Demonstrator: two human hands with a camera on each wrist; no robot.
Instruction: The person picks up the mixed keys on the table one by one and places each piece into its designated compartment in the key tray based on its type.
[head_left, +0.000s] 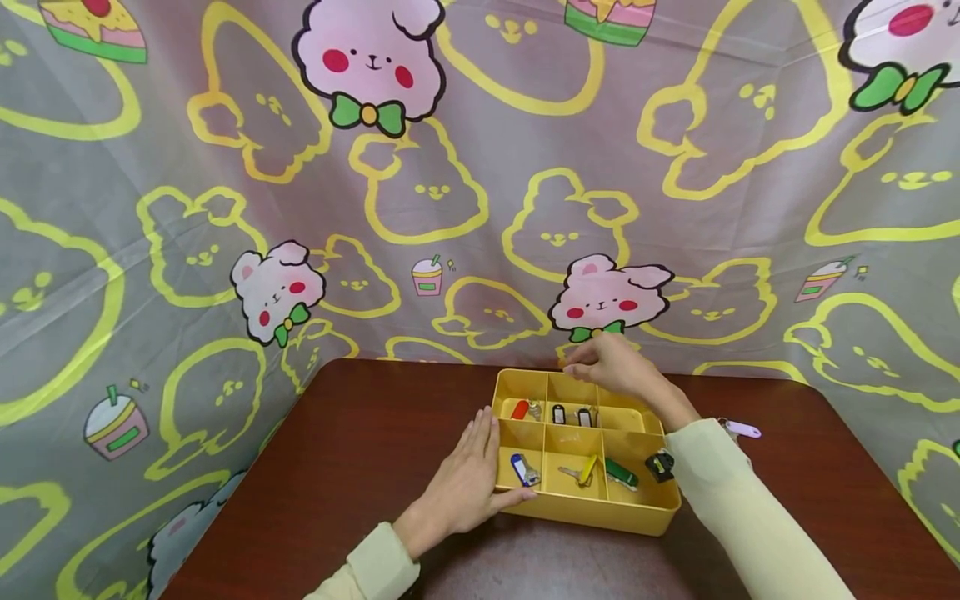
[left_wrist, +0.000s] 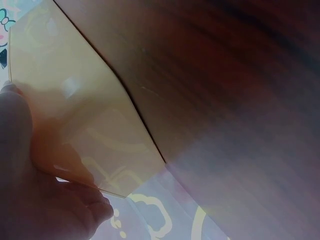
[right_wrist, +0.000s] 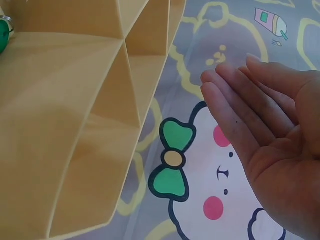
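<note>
A yellow box [head_left: 585, 514] divided into compartments sits on the table. My left hand [head_left: 459, 475] rests along its left wall, fingers straight and thumb at the front corner. My right hand [head_left: 611, 364] is over the back rim, holding nothing, palm and fingers plain in the right wrist view. At the back, a red key tag [head_left: 520, 409] lies left and black-framed tags [head_left: 558, 414] lie in the middle. Along the front are a blue-tagged key [head_left: 521, 468], a key with a yellow tag [head_left: 588, 469], a green tag [head_left: 621, 473] and a black item [head_left: 661, 465].
A pale purple key tag [head_left: 743, 429] with keys lies on the dark wooden table [head_left: 360, 442] right of the box, partly behind the right sleeve. A patterned cloth [head_left: 480, 250] hangs behind the table and along its sides.
</note>
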